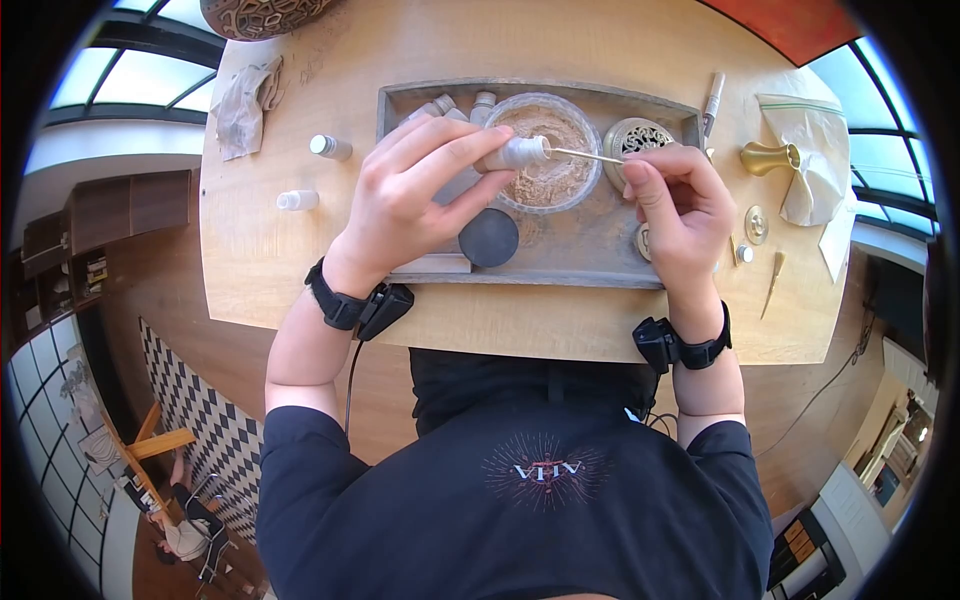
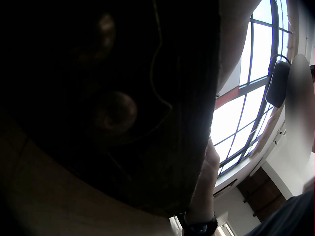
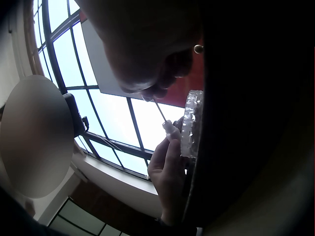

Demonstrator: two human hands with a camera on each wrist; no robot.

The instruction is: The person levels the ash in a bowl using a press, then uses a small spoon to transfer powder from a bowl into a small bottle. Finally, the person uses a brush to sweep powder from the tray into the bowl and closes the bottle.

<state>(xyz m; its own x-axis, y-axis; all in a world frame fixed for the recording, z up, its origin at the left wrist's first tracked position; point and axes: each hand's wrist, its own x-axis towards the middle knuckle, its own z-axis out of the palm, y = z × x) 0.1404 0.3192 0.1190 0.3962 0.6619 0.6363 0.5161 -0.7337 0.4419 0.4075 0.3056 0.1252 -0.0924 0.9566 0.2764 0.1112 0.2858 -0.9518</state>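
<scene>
My left hand (image 1: 405, 185) grips a small whitish bottle (image 1: 522, 153) between thumb and fingers, lying sideways with its open mouth to the right. A thin brass-coloured stick (image 1: 588, 155) is pinched in my right hand (image 1: 688, 195), its far tip right at the bottle's mouth. In the right wrist view the stick (image 3: 160, 111) slants down to the mouth of the bottle (image 3: 171, 130). Below them a clear round tub (image 1: 592, 180) holds tan powder (image 1: 550, 118). It stands in a grey tray (image 1: 590, 275). The left wrist view is mostly dark.
The tray also holds several small bottles, a black disc (image 1: 489, 237) and a brass openwork lid (image 1: 637, 135). Left of it stand two bottles (image 1: 330, 147) and a plastic bag (image 1: 243, 115). Rightward are a brass vase (image 1: 770, 157), a zip bag (image 1: 808, 190) and a slim brass tool (image 1: 775, 283).
</scene>
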